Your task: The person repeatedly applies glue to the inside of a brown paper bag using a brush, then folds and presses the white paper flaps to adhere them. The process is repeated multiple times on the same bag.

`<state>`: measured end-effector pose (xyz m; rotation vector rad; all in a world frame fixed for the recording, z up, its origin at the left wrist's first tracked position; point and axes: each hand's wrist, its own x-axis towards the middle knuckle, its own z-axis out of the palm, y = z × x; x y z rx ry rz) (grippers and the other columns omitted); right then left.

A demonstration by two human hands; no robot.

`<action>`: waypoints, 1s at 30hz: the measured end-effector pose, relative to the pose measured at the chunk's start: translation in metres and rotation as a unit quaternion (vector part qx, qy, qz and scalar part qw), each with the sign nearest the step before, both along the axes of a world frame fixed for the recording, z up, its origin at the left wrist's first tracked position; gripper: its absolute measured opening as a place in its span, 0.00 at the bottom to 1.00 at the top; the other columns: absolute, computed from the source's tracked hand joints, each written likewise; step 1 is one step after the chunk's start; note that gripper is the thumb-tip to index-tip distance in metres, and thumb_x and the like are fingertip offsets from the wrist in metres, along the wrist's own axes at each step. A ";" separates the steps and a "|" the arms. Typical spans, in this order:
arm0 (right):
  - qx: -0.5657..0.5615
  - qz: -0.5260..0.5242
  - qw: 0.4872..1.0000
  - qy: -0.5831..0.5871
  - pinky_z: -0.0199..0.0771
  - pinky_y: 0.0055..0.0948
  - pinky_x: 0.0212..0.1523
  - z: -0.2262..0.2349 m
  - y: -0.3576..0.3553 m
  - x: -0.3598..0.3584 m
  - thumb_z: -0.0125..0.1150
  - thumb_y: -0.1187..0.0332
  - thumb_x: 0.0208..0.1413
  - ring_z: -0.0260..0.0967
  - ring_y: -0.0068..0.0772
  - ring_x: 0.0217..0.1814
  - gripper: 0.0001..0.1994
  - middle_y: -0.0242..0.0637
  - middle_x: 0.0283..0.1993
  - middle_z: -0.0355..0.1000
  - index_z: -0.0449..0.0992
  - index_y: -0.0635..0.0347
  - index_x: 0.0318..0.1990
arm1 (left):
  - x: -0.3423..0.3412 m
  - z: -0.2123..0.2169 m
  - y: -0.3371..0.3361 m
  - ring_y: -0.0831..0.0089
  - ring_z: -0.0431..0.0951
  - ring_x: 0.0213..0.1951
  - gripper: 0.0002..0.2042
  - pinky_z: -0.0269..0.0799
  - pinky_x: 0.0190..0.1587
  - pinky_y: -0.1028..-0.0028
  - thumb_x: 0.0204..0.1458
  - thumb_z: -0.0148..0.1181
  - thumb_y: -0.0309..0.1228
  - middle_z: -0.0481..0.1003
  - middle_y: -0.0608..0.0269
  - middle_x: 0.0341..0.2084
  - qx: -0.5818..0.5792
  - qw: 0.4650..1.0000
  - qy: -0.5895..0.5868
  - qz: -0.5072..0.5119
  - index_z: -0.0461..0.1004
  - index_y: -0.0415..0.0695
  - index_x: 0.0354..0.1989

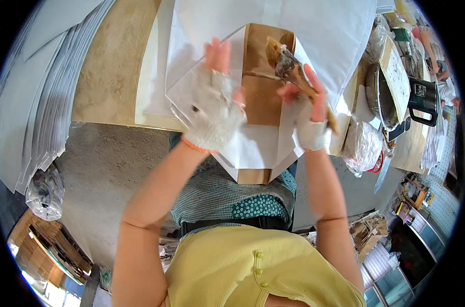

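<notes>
Wooden tabletop: crusted brown brush clamped in right fingers; left fingers, thumb apart.

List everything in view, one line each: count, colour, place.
Table: one, tan, across the top.
Folded paper: one, white and brown, overhanging the table's near edge.
Brush: one, brown, over the folded paper's right side.
Large sheets: count unclear, white, beneath the folded paper.
Sheet stack: one, white, far left.
Plastic bags: at least two, clear, left and right.
Mug: one, black, right.
Pan: one, dark, left of the mug.
Cardboard scraps: uncountable, brown, lower right.
Top: one, yellow, bottom middle.
Left hand: one, white glove, over the folded paper's left side.
Right hand: one, white glove, holding the brush.
</notes>
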<state>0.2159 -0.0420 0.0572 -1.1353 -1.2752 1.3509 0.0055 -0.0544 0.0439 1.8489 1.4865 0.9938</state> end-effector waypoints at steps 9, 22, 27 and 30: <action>0.299 0.249 0.859 -0.333 0.71 0.30 0.27 0.064 -0.003 -0.001 0.70 0.77 0.42 0.70 0.32 0.27 0.15 0.31 0.27 0.73 0.81 0.53 0.41 | -0.027 -0.032 0.050 0.59 0.61 0.68 0.40 0.51 0.72 0.61 0.46 0.64 0.31 0.61 0.54 0.67 0.142 0.956 0.252 -0.044 0.55 0.47 0.71; 0.271 0.300 0.876 -0.263 0.72 0.26 0.27 0.075 -0.030 0.040 0.66 0.67 0.48 0.69 0.27 0.26 0.13 0.23 0.22 0.67 0.77 0.52 0.43 | -0.024 -0.047 0.071 0.58 0.69 0.61 0.19 0.60 0.66 0.62 0.50 0.52 0.21 0.65 0.58 0.64 0.207 0.966 0.156 0.005 0.67 0.43 0.53; 0.306 0.180 0.830 -0.430 0.65 0.27 0.21 0.058 -0.035 0.055 0.72 0.72 0.38 0.65 0.26 0.21 0.17 0.26 0.22 0.66 0.79 0.59 0.41 | -0.018 -0.036 0.068 0.65 0.70 0.59 0.19 0.62 0.64 0.66 0.57 0.48 0.23 0.66 0.62 0.63 0.172 0.969 0.175 0.007 0.66 0.44 0.59; 0.337 0.239 0.817 -0.402 0.66 0.28 0.21 0.051 -0.064 0.039 0.73 0.73 0.36 0.65 0.28 0.21 0.22 0.25 0.24 0.66 0.79 0.57 0.45 | -0.015 -0.041 0.064 0.72 0.72 0.53 0.20 0.65 0.57 0.73 0.62 0.44 0.27 0.64 0.64 0.65 0.077 0.995 0.053 0.016 0.64 0.47 0.63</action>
